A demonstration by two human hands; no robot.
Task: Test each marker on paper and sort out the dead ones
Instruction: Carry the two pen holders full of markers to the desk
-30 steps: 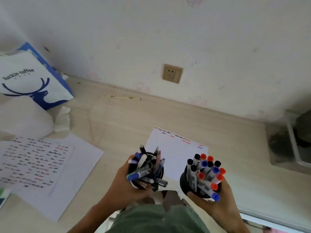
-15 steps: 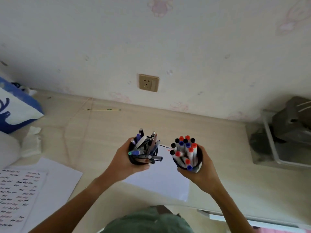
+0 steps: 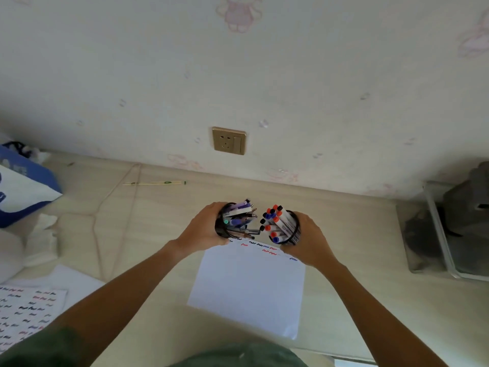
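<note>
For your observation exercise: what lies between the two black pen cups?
Head view: only a narrow gap between the left black cup and right black cup, crossed by protruding pens; marked white paper below.

1. A pale wood-grain desk (image 3: 344,234) runs along the wall and carries everything here.
2. A white sheet of paper (image 3: 248,290) lies flat near the middle of the desk, with short black, red and blue squiggles along its far edge.
3. At the near left lies another sheet (image 3: 23,316), covered in rows of small squiggles, on top of a blank sheet (image 3: 76,284).
4. A blue and white paper bag (image 3: 23,192) sits at the far left.
5. Just beside the bag lies a crumpled white tissue (image 3: 42,234).
6. A thin stick with green marks (image 3: 153,183) lies near the wall.
7. A clear tray (image 3: 439,234) rests at the right edge, holding dark grey items too blurred to identify.
</note>
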